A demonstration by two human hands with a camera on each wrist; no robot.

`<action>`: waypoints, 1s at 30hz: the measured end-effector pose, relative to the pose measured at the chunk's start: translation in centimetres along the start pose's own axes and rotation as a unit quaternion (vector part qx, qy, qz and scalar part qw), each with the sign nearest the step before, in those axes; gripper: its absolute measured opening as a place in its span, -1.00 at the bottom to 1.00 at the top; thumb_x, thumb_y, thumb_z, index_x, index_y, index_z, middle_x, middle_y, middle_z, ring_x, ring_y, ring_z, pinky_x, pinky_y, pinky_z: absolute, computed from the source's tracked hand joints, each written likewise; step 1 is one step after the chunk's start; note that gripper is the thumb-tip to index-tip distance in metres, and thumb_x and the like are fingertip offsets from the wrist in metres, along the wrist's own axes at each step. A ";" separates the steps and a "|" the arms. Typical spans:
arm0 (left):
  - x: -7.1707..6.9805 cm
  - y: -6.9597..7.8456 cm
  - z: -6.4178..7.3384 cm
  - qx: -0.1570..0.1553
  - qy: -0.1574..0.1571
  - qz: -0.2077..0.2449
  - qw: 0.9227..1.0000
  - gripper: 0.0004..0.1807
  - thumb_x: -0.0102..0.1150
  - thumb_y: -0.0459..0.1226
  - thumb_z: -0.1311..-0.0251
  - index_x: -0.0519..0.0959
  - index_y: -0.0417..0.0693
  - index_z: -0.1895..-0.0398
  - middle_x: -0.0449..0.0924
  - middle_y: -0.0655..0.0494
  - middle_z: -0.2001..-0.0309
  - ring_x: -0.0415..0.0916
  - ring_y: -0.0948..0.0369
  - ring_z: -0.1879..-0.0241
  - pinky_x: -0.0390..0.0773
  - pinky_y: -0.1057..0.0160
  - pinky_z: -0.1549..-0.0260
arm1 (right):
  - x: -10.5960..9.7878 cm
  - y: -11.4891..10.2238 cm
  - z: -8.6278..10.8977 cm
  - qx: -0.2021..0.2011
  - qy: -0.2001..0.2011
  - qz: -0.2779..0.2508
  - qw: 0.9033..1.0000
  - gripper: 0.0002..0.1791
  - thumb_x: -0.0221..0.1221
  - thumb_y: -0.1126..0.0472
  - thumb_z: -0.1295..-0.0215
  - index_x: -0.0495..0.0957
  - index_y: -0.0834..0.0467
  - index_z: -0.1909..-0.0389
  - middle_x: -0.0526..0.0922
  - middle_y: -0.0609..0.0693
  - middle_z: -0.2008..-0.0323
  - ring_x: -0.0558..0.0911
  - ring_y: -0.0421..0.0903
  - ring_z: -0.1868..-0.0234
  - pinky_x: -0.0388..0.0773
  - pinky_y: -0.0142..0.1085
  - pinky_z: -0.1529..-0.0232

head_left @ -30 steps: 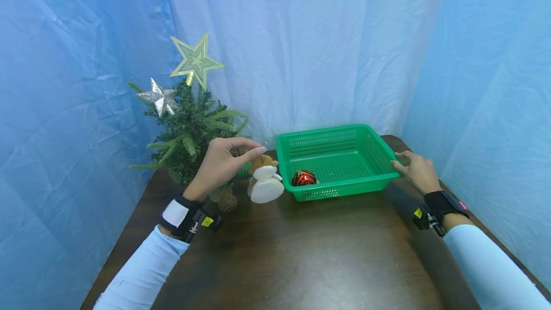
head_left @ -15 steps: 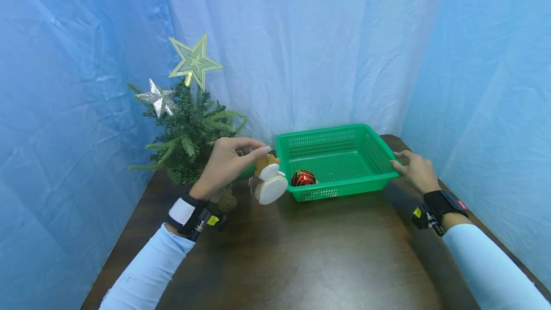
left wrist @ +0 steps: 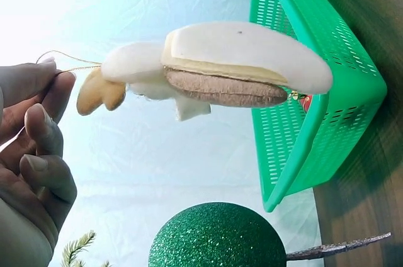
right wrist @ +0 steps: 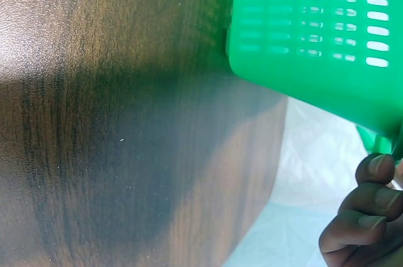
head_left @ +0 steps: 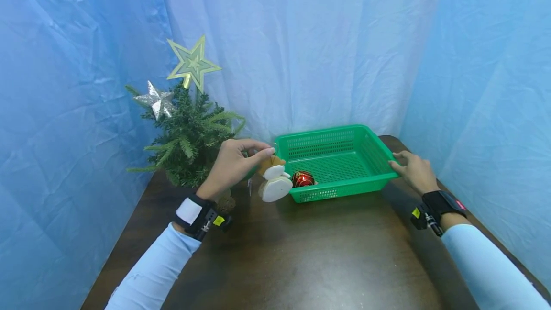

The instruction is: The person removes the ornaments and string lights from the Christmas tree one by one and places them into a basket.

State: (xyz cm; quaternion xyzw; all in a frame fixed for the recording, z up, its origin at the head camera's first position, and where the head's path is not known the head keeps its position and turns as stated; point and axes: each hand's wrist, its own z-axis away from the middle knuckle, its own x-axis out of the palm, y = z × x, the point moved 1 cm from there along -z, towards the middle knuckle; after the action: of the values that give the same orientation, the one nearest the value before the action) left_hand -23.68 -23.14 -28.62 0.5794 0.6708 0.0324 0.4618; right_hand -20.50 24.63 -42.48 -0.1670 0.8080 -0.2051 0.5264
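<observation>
My left hand [head_left: 234, 164] pinches the thin gold string loop of a plush ornament [head_left: 276, 186], white and tan with a brown patch. In the left wrist view the ornament [left wrist: 245, 59] dangles from the thumb and fingertip, the other fingers loosely bent. It hangs just off the left front corner of a green plastic basket [head_left: 340, 189]. Inside the basket, near that corner, lies a red bauble [head_left: 303, 179] with gold lines. My right hand [head_left: 415, 172] grips the basket's right rim between thumb and fingers; in the right wrist view the fingers [right wrist: 365, 216] curl at the rim.
A small Christmas tree [head_left: 189, 133] stands at the left, with a gold star [head_left: 193, 63] on top and a silver star [head_left: 157, 100]. A green glitter ball [left wrist: 217, 238] hangs near my left hand. Blue cloth [head_left: 301, 51] encloses the dark wooden table [head_left: 318, 252].
My left hand has moved right, away from the tree, carrying the dangling ornament closer to the basket. The right hand keeps its hold on the rim.
</observation>
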 end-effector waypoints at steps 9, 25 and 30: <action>0.5 -0.5 -0.4 -0.010 0.000 -0.004 1.000 -0.80 0.34 -0.01 -0.36 0.81 0.16 0.13 0.72 0.33 0.33 0.46 0.22 0.44 0.34 0.24 0.50 | -0.3 -0.1 0.1 0.009 -0.013 -0.007 1.000 -0.45 0.12 0.01 -0.58 0.46 0.36 -0.33 0.69 0.32 0.32 0.09 -0.13 0.73 0.16 -0.21 0.63; 1.9 -1.3 -1.2 -0.017 -0.002 0.014 1.000 -0.78 0.31 -0.01 -0.39 0.81 0.12 0.15 0.66 0.28 0.47 0.33 0.16 0.60 0.24 0.27 0.67 | -0.1 -0.2 0.1 0.001 -0.007 -0.008 1.000 -0.48 0.13 0.05 -0.58 0.48 0.37 -0.31 0.62 0.45 -0.03 0.30 -0.03 0.68 0.26 -0.16 0.57; 2.2 -1.2 -1.4 -0.021 -0.001 0.012 1.000 -0.78 0.31 0.01 -0.38 0.81 0.15 0.15 0.67 0.27 0.47 0.33 0.16 0.61 0.23 0.27 0.67 | -0.1 -0.1 0.0 0.002 -0.008 -0.006 1.000 -0.47 0.12 0.03 -0.58 0.48 0.37 -0.31 0.63 0.45 -0.03 0.21 -0.07 0.70 0.22 -0.18 0.60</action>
State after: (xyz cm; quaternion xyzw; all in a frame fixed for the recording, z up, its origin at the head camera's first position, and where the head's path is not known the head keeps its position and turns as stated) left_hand -25.27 -21.08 -29.75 0.5775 0.6629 0.0512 0.4738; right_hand -20.42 24.59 -42.37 -0.1722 0.8025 -0.2084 0.5319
